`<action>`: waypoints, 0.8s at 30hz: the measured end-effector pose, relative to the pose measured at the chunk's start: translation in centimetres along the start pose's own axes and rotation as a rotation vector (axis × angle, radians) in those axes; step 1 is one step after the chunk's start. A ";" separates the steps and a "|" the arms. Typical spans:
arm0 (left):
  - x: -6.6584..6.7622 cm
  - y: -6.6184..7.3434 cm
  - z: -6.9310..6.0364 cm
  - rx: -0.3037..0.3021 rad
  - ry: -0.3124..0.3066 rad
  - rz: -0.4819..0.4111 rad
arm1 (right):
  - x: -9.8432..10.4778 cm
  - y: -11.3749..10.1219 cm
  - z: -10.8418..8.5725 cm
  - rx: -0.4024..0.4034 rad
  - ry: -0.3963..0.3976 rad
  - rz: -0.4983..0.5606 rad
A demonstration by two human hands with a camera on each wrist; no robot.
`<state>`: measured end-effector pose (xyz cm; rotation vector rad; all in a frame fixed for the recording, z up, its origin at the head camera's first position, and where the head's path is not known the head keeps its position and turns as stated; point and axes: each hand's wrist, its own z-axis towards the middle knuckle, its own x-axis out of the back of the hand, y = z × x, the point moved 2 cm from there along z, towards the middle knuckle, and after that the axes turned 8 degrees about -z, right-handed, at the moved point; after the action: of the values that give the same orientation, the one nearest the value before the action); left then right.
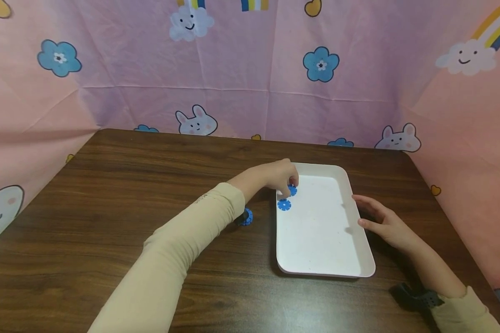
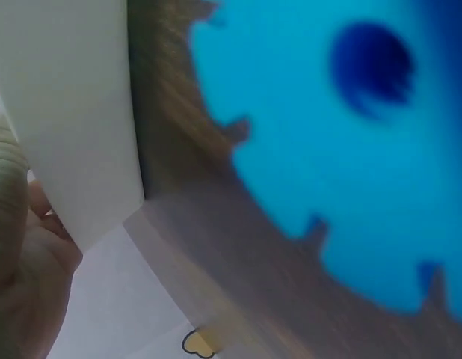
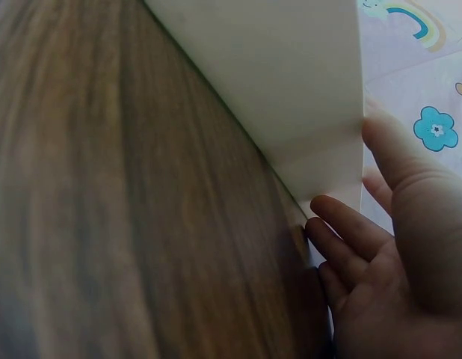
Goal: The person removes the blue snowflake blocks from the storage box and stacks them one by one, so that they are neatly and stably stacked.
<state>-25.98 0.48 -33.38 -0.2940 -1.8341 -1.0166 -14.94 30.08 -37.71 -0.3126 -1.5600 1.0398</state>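
Observation:
A shallow white tray [image 1: 321, 240] stands on the table. My left hand [image 1: 277, 176] reaches over its left wall near the far corner. The thumb and fingers of this hand pinch a blue notched disc [image 1: 292, 190] just inside the tray. A second blue notched disc [image 1: 284, 205] lies next to it on the tray floor. Another blue disc [image 1: 248, 216] shows beside the left wrist, and a blue disc [image 2: 313, 149] looms blurred in the left wrist view. My right hand [image 1: 385, 224] touches the tray's right wall with loosely extended fingers.
The brown wooden table [image 1: 108, 208] extends wide to the left of the tray. A patterned cloth [image 1: 241, 64] hangs behind it and along both sides. A dark strap [image 1: 421, 298] sits on the right wrist.

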 end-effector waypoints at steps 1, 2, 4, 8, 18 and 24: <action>0.1 0.0 0.0 -0.006 0.005 -0.005 | 0.0 0.0 0.0 -0.001 0.000 -0.002; 0.3 0.0 0.0 -0.011 0.008 -0.008 | 0.0 -0.1 0.0 -0.002 -0.001 -0.003; 0.6 0.0 -0.1 -0.011 0.018 -0.014 | 0.0 -0.1 0.1 -0.005 -0.001 -0.004; 1.3 0.0 -0.2 -0.016 0.041 -0.007 | 0.0 -0.1 0.1 -0.006 0.000 -0.002; 3.3 0.6 -1.5 -0.055 0.090 -0.009 | 0.0 -0.1 0.0 -0.002 0.004 -0.003; 4.3 0.8 -2.7 -0.133 0.147 -0.030 | 0.0 -0.1 0.1 -0.005 0.002 0.005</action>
<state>-25.88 -2.06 -28.88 -0.2651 -1.6472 -1.1531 -14.96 30.01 -37.60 -0.3208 -1.5611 1.0389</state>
